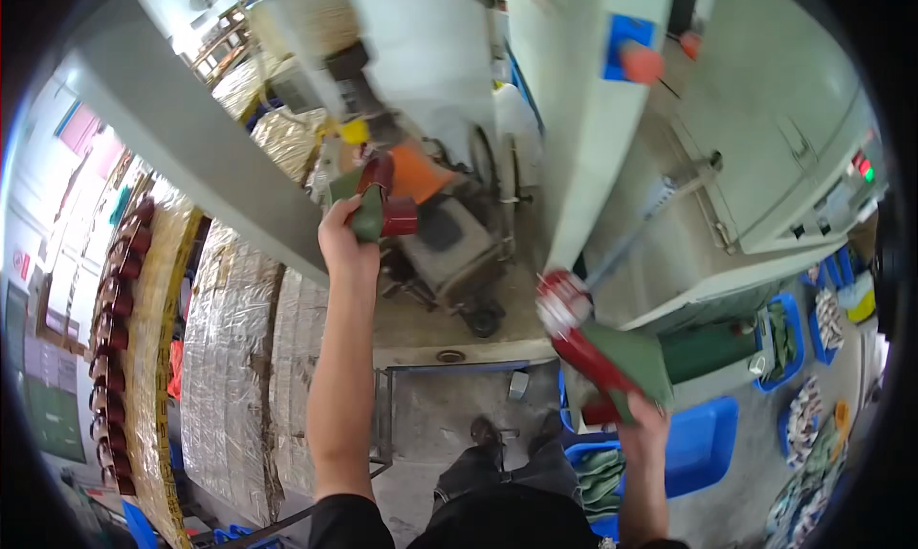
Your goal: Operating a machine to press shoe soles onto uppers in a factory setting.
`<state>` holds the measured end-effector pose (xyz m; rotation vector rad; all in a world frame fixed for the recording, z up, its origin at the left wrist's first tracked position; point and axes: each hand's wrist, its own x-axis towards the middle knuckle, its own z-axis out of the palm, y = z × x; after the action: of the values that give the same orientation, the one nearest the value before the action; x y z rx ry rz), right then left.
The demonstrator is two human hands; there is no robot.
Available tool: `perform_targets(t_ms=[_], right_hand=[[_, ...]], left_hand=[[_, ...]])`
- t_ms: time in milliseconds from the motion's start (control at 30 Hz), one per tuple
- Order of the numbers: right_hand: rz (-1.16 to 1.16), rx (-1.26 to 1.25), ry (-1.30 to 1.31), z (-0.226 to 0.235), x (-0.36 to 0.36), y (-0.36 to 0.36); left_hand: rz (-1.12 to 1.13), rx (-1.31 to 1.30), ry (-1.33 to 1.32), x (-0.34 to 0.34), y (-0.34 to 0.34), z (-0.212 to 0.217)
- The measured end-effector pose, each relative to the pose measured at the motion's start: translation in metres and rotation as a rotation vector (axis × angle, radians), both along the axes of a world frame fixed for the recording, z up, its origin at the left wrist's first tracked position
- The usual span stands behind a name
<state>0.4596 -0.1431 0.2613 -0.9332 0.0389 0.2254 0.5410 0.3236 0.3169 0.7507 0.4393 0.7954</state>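
My left hand [342, 238] is raised high and grips a green cloth wrapped around dark red cylindrical parts [387, 205], close to a grey machine beam [206, 157]. My right hand [643, 425] is lower on the right. It holds a long red cylinder [579, 343] with a white-and-red end cap, with a green cloth [633, 362] wrapped around its lower part.
A large pale grey machine [765, 166] with a control panel fills the right. Blue bins [703, 444] with cloths sit below. Foil-wrapped stacks [225, 358] and a row of red cylinders [113, 310] line the left. A grey wheeled cart [449, 252] stands ahead.
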Motion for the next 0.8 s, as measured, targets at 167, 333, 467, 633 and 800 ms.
perform_targets(t_ms=[167, 333, 467, 633, 800], right_hand=[[0.33, -0.308, -0.395, 0.043, 0.128, 0.244], [0.266, -0.614, -0.723, 0.008, 0.175, 0.344], [0.192, -0.646, -0.764, 0.011, 0.157, 0.355], [0.207, -0.649, -0.783, 0.017, 0.161, 0.351], [0.147, -0.807, -0.804, 0.044, 0.15, 0.345]], left_hand=[[-0.081, -0.218, -0.283, -0.169, -0.017, -0.004], [-0.033, -0.283, -0.124, -0.307, -0.048, -0.01], [0.043, -0.305, -0.165, -0.353, -0.055, -0.032], [0.028, -0.312, -0.151, -0.374, -0.053, -0.049], [-0.033, -0.36, -0.193, -0.37, -0.064, -0.04]])
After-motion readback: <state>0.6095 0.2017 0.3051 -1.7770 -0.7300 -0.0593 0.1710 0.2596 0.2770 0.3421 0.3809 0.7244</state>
